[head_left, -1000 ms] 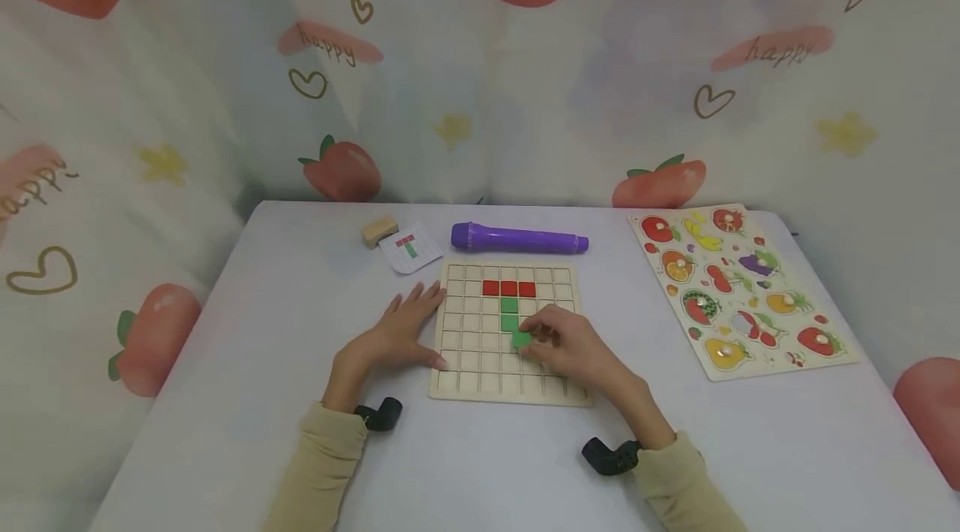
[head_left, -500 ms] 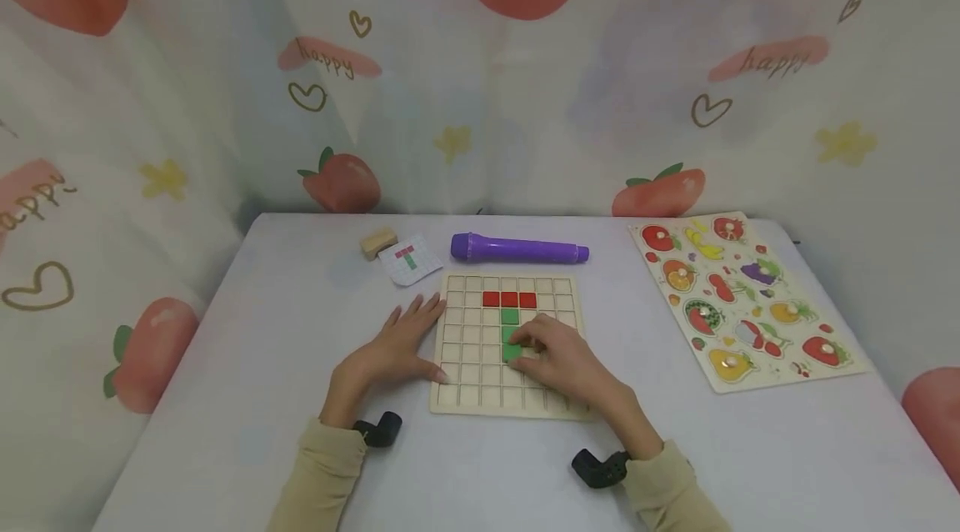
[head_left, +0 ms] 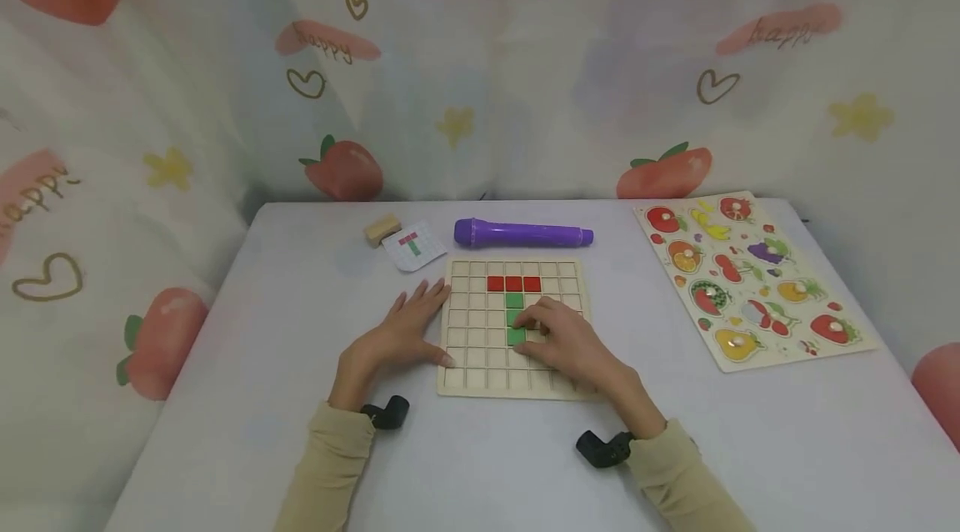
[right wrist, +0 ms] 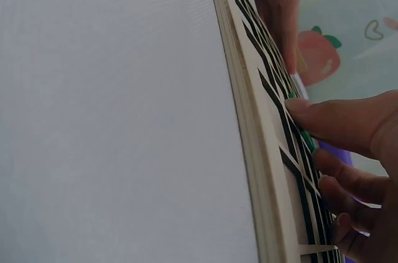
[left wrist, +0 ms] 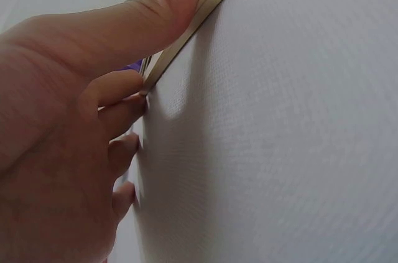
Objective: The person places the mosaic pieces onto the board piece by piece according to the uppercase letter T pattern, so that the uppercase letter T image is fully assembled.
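A wooden grid board (head_left: pixel 476 383) lies flat on the white table. Across it run three red square tiles (head_left: pixel 513 283), with a column of green tiles (head_left: pixel 513 299) below the middle one. My right hand (head_left: pixel 566 342) pinches the lowest green tile (head_left: pixel 515 337) between thumb and forefinger, at its cell; the fingers partly cover the green tile above. With fingers spread, my left hand (head_left: pixel 397 336) rests at the board's left side. Its thumb lies on the board's edge (left wrist: pixel 208 14) in the left wrist view.
Behind the board lie a purple toy microphone (head_left: pixel 523 234), a card (head_left: pixel 427 252) printed with a red and green T pattern, and a small wooden block (head_left: pixel 382 230). A fruit puzzle board (head_left: pixel 696 338) lies at the right. A printed curtain (head_left: pixel 540 98) hangs behind the table.
My right hand has shifted slightly left with the green tile, bringing it in line under the other green tiles. The left hand stays at the board's edge. The head view tilts slightly.
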`<state>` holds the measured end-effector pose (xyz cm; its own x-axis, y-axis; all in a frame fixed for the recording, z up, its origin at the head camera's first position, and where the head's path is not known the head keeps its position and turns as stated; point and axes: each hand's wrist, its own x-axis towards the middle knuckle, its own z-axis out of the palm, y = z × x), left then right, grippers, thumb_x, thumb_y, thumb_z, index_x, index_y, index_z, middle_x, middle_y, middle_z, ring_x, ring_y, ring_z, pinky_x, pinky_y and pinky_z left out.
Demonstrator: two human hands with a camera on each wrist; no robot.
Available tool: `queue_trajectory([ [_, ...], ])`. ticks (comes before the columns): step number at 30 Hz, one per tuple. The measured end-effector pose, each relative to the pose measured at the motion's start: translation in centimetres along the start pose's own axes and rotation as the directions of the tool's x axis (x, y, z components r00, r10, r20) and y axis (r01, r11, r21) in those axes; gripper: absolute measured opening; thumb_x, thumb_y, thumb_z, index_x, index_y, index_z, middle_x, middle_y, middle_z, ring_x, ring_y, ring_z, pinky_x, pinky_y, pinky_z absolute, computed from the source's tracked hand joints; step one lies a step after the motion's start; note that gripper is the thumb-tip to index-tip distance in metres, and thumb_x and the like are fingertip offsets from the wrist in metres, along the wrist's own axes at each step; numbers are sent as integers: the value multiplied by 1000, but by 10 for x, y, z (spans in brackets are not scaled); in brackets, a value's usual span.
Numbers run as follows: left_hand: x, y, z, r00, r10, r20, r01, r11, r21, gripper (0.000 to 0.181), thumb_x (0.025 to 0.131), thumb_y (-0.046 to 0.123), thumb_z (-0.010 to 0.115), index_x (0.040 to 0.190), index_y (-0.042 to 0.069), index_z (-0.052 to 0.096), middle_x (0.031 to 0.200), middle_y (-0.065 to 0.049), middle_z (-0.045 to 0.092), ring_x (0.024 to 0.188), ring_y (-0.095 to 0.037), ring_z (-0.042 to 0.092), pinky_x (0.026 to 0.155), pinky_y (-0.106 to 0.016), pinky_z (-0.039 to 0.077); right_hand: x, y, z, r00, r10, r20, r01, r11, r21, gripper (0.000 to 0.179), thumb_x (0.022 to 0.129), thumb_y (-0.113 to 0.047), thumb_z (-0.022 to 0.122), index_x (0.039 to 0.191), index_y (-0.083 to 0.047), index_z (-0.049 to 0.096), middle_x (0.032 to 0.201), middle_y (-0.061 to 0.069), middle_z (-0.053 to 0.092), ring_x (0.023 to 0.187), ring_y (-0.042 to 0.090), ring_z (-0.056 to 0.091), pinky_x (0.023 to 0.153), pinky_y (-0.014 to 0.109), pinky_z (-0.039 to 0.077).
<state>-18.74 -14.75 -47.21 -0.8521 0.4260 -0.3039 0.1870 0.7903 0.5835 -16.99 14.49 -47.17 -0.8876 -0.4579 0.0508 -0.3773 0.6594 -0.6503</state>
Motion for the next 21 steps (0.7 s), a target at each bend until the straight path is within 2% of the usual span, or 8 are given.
queue_trajectory([
  [5, -7, -6, -3, 1000, -22, 9, 22, 1000, 20, 117, 78, 38, 89, 166, 10, 17, 174, -6, 10, 162, -30, -1, 131, -53, -4, 1, -2, 5, 999, -6, 40, 4, 999, 54, 26, 88, -21, 82, 112, -16, 74, 99, -4, 63, 89, 14, 54, 76, 27, 49],
  [13, -12, -12, -9, 1000, -8, 12, 8, 1000, 22, 117, 78, 41, 88, 166, 9, 17, 174, -9, 9, 161, -33, -1, 131, -55, -3, 5, -1, 4, 999, -32, 44, 28, 995, 98, 25, 91, -16, 79, 115, -12, 74, 103, -3, 68, 91, 13, 58, 79, 25, 53],
  [17, -11, -13, -15, 1000, -22, -3, 22, 999, 32, 112, 81, 41, 86, 165, 9, 20, 174, -9, 12, 161, -34, 0, 130, -57, -4, 7, -1, -6, 1000, -9, -10, 10, 995, 100, 24, 95, -16, 75, 118, -11, 73, 107, -1, 72, 95, 16, 64, 82, 33, 57],
  [19, -10, -11, -17, 999, -33, -26, 34, 999, 42, 106, 85, 44, 82, 165, 11, 22, 174, -8, 14, 161, -35, 1, 130, -59, -6, 7, 1, -14, 998, 4, -55, 1, 997, 78, 25, 97, -17, 72, 121, -10, 71, 116, 3, 72, 107, 21, 66, 93, 40, 58],
  [21, -8, -8, -20, 996, -31, -79, 35, 998, 48, 96, 91, 47, 75, 165, 11, 24, 173, -9, 17, 161, -37, 4, 129, -62, -5, 6, 6, -24, 994, -7, -107, 9, 1000, 13, 29, 98, -17, 70, 126, -8, 69, 129, 9, 69, 123, 29, 62, 105, 50, 53],
])
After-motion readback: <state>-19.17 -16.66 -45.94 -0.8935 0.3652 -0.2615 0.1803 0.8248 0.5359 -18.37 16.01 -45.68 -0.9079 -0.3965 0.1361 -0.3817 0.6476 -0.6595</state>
